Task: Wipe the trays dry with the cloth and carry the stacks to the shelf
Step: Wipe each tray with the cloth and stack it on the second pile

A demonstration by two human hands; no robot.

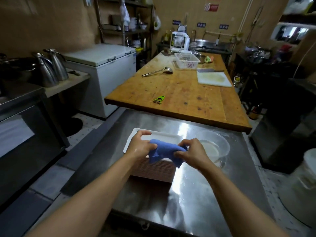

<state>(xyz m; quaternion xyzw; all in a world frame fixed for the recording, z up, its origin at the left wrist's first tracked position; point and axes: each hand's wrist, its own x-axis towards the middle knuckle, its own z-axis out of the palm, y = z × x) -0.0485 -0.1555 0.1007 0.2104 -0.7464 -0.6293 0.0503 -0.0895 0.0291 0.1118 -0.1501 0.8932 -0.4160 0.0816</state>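
Both hands' grip, left hand (141,146) and right hand (191,152), pinches a bunched blue cloth (166,152) above stacked trays (153,170).

A working kitchen: steel counter (196,194), wooden prep table (179,93), chest freezer (109,65), ladle (158,71)

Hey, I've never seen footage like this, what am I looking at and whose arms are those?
This is a single picture from a camera worn on a person's head, looking down at their own arms. The left hand and right hand both grip a blue cloth above a white tray. The tray tops a stack of brownish trays on a steel table. A clear bowl sits to the right. Beyond, a wooden table holds a green peeler.
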